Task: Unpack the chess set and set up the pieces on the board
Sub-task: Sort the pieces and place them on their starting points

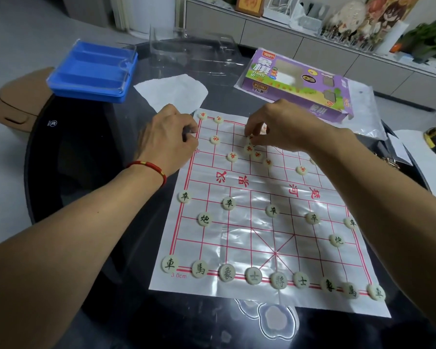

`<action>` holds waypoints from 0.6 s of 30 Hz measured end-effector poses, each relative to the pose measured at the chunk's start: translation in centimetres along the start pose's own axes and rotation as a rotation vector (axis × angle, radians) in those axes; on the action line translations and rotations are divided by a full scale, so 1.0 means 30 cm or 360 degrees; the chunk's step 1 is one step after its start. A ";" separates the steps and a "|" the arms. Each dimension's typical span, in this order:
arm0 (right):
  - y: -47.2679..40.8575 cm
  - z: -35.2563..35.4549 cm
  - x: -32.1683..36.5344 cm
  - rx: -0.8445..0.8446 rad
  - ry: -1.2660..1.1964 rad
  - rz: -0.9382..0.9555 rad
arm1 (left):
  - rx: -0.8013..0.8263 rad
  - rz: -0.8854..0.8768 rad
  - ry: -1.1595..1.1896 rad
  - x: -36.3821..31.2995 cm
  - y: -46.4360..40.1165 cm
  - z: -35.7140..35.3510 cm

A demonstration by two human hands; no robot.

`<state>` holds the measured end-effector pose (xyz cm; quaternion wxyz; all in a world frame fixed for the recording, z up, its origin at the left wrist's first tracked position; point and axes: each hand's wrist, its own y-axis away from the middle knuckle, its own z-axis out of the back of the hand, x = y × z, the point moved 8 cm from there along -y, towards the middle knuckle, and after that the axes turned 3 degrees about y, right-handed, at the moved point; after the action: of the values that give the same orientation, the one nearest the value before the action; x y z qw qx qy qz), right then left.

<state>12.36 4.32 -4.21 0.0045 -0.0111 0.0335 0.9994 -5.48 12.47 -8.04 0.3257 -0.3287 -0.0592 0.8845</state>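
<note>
A plastic xiangqi board sheet (239,233) with red lines lies on the dark round table. Black-lettered pieces stand in order on the near half, such as the chariot (169,264) at the near left corner. Red-lettered pieces (232,156) sit loosely on the far half, several bunched near the middle. My right hand (280,125) reaches over that bunch and pinches a red piece (250,140) with its fingertips. My left hand (170,137) rests with curled fingers at the board's far left edge; what it holds, if anything, is hidden.
A blue piece tray (93,71) with a clear lid stands at the far left. A clear plastic cover (191,46) and a white paper (171,90) lie behind the board. The purple game box (297,84) lies at the far right.
</note>
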 end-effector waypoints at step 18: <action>-0.141 0.054 -0.011 -0.0265 0.0181 -0.0284 | -0.0004 0.0000 0.0001 -0.002 -0.005 0.004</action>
<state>12.70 8.66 -2.88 0.0906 -0.0711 -0.0506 0.9921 -5.44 12.55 -7.88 0.3254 -0.3295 -0.0601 0.8843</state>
